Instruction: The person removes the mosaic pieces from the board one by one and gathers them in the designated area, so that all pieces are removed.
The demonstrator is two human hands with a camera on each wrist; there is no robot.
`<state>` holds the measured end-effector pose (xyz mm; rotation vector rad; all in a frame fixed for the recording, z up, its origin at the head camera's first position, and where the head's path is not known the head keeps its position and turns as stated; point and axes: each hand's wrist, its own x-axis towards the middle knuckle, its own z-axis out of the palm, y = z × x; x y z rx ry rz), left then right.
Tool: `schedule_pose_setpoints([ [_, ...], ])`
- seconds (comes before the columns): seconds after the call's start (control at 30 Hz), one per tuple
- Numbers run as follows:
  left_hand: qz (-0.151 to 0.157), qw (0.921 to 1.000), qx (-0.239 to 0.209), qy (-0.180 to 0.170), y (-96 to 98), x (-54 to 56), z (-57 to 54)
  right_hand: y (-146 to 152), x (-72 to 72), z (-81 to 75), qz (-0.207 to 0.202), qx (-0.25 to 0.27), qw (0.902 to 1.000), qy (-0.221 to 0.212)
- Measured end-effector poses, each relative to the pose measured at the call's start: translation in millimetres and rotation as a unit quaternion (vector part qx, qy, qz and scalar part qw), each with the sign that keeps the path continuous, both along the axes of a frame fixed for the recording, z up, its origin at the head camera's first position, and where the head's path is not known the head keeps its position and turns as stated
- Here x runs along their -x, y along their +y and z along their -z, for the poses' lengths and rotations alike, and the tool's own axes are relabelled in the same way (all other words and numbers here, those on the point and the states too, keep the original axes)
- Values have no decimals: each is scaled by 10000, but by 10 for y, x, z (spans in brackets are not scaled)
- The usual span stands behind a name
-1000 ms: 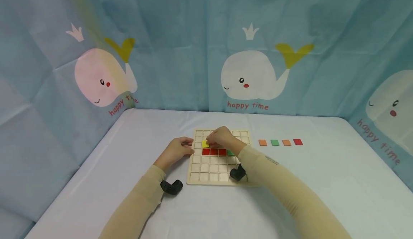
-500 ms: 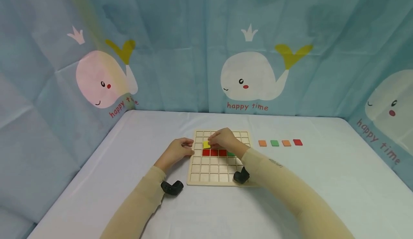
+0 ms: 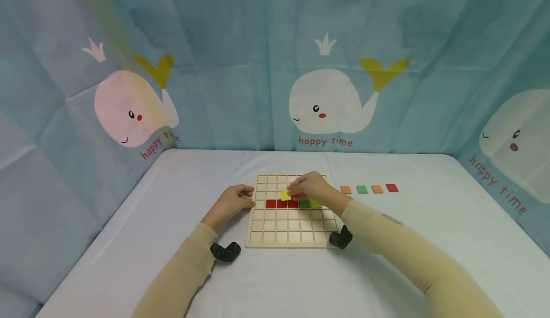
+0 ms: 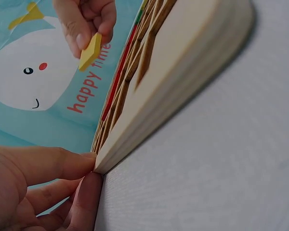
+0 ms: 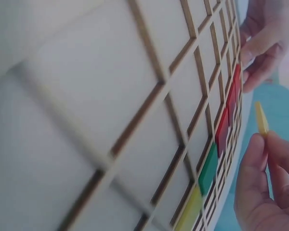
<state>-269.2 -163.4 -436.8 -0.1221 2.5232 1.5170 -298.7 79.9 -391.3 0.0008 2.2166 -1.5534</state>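
Observation:
My right hand [image 3: 310,186] pinches a square yellow tile [image 3: 285,196] between thumb and fingertips. It holds the tile tilted above a wooden grid board [image 3: 281,237], as the left wrist view also shows. One row of the board bears three red tiles [image 3: 270,204], a green tile [image 3: 304,204] and another yellow tile [image 3: 315,204], side by side. At the board's left edge rests my left hand [image 3: 229,202], its thumb and fingers loosely bent. In the left wrist view, the left fingertips [image 4: 89,161] touch the board's rim.
Right of the board, a row of loose tiles lies on the white tabletop: an orange tile [image 3: 345,190], a green one [image 3: 362,189], another orange one [image 3: 376,189] and a red one [image 3: 392,187]. A blue whale-print curtain [image 3: 240,108] hangs behind the table.
My right hand has moved right with the yellow tile, uncovering the yellow tile at the right end of the row. The left hand stays at the board's edge.

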Motion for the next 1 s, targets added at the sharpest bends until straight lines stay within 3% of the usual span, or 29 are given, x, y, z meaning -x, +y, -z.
schedule_pose_setpoints([
  [0.4, -5, 9998, 212, -35, 16, 12, 18, 473, -24, -9, -24, -359, 9993, 137],
  [0.7, -3, 9995, 315, -28, -26, 9, -20, 766, 3, -145, 171, -455, 9988, 2],
  [1.0, 10, 9997, 229, -3, -2, 12, 2, 1102, 86, -226, -112, -448, 9989, 0],
])
